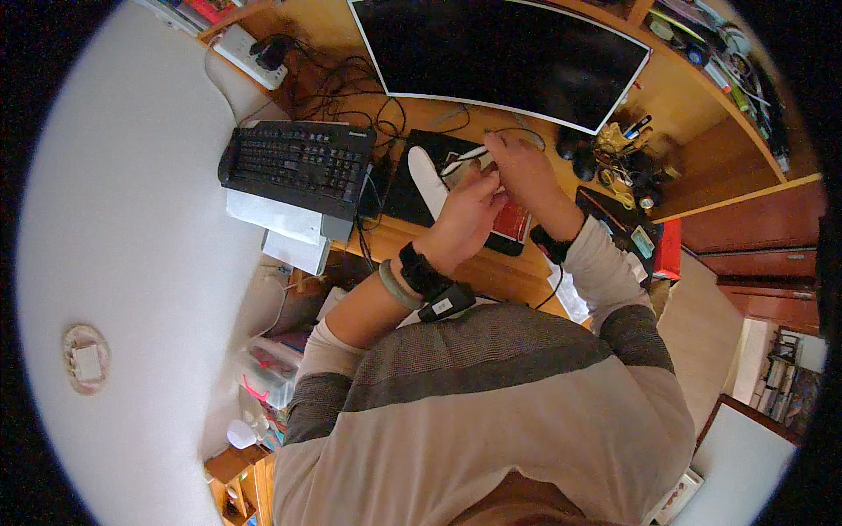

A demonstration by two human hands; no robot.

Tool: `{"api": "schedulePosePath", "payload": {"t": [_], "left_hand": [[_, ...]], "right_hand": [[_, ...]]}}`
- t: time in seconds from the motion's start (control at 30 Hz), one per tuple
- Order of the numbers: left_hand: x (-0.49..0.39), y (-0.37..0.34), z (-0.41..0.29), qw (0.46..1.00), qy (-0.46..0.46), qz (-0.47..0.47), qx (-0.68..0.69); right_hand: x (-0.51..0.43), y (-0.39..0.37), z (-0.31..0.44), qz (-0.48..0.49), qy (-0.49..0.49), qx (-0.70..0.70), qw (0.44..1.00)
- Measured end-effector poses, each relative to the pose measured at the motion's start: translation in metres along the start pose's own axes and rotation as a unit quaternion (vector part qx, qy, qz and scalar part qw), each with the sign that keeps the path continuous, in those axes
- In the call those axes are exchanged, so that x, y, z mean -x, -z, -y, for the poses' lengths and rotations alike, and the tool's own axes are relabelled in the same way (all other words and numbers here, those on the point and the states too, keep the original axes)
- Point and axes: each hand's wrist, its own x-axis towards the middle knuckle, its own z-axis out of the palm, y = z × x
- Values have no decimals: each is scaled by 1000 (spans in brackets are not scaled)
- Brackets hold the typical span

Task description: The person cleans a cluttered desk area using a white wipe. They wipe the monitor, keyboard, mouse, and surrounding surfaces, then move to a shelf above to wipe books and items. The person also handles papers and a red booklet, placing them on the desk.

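My left hand (464, 214) and my right hand (523, 171) are close together over the desk, the fingertips nearly meeting. My right fingertips pinch a thin white-and-black item (466, 158), its exact kind unclear. The curled fingers of my left hand are just below it, and their grip is partly hidden. Beside my left hand lies a long, rounded white object (427, 176). Under both hands are a red printed sheet or booklet (512, 220) and a flat black pad (411, 191). Each wrist wears a black band.
A black keyboard (299, 164) rests at the left on white papers (273, 217). Behind the hands stands a monitor (500, 52) with a dark screen. Tangled black cables (342, 85) run past a white power strip (247, 56). Pens and cords (625, 158) crowd the right side.
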Motion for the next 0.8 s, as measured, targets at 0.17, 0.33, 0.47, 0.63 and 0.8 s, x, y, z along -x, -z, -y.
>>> {"api": "schedulePosePath", "payload": {"t": [0.17,0.33,0.47,0.63,0.8], "left_hand": [[31,22,-23,987,97,26,-123],[51,59,-59,964,171,55,-196],[61,89,-82,940,235,-15,-247],[75,117,-83,965,201,-42,-161],[86,125,-84,967,204,-66,-139]], "right_hand": [[-44,-29,2,4,27,-48,998],[-103,-71,-2,-18,108,-202,973],[-154,-108,-13,96,45,-345,933],[-180,-124,-12,161,84,-282,942],[-183,-118,7,269,1,-273,924]]}}
